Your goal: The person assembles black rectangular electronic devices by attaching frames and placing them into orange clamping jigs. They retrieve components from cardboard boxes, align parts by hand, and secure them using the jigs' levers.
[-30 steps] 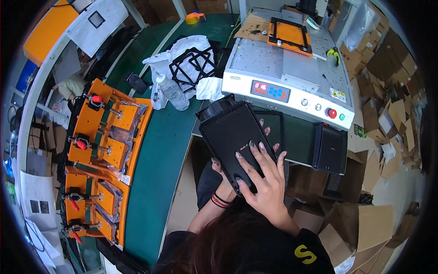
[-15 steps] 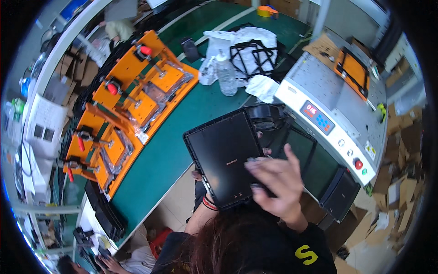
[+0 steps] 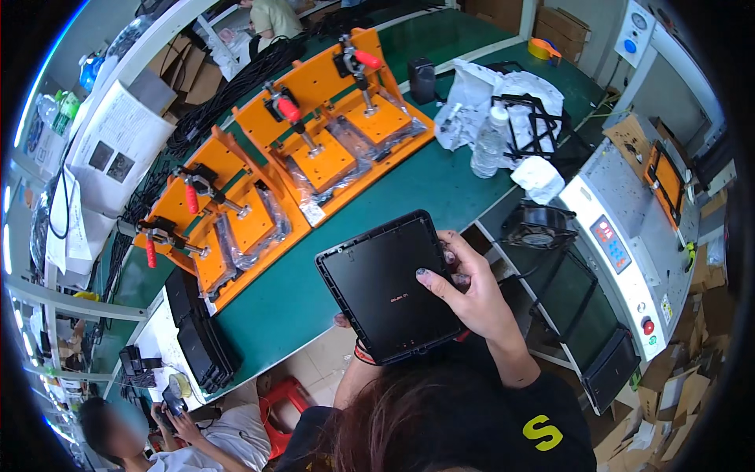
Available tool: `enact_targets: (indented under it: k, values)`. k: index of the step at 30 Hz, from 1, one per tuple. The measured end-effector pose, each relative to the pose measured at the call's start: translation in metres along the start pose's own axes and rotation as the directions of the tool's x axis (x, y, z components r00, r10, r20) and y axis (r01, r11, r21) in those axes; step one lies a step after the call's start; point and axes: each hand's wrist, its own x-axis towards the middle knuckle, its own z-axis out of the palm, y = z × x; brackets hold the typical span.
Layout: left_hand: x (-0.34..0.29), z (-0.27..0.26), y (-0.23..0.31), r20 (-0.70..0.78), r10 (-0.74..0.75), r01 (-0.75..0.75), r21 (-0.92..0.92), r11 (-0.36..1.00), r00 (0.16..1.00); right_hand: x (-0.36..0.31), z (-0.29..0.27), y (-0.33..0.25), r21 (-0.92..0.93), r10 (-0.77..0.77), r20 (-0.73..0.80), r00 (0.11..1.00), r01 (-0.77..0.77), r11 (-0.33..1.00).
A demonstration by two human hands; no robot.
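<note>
I hold a black flat rectangular panel (image 3: 385, 287) with a raised rim over the front edge of the green bench (image 3: 440, 189). My right hand (image 3: 472, 295) grips its right edge, fingers spread over the top face. Under the panel is my left hand (image 3: 343, 320); only a fingertip at the lower left edge and the banded wrist show. Orange clamp jigs (image 3: 314, 157) with red-handled toggle clamps lie just beyond the panel to the left.
A grey machine (image 3: 629, 236) with red buttons stands at the right, a black fan (image 3: 539, 228) beside it. A water bottle (image 3: 487, 141) and white wrapping sit behind. Black panels (image 3: 200, 342) are stacked at the bench's left end. A seated person (image 3: 197, 429) is at lower left.
The panel has come away from the grey machine and moved left over the bench edge. The view has swung left, bringing the orange jigs closer. Both hands keep hold.
</note>
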Motion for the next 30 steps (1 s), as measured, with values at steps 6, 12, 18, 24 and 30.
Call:
enact_targets:
  k: [6, 12, 18, 24, 30]
  values:
    - [-0.02, -0.039, 0.045, -0.149, 0.054, -0.037, 0.114, 0.993, 0.987, 0.032, 0.048, 0.034, -0.014, 0.04, 0.048, 0.998, -0.04, 0.999]
    - [-0.02, -0.051, 0.088, -0.152, 0.149, -0.163, -0.084, 0.983, 0.977, 0.045, 0.086, 0.046, -0.765, -0.452, -0.029, 0.892, 0.271, 0.584]
    - [-0.014, -0.077, 0.1, -0.133, 0.274, -0.303, -0.332, 0.893, 0.953, -0.011, 0.117, 0.075, -0.562, -0.259, 0.185, 0.948, 0.318, 0.764]
    - [-0.018, -0.08, 0.109, -0.077, 0.124, -0.131, -0.09, 0.987, 0.989, -0.018, 0.135, 0.109, -0.375, -0.246, 0.058, 0.967, 0.25, 0.893]
    - [-0.027, -0.106, 0.145, -0.369, 0.689, -0.238, 0.75, 0.617, 0.624, -0.014, 0.132, 0.13, -0.116, -0.13, -0.224, 0.966, 0.106, 0.988]
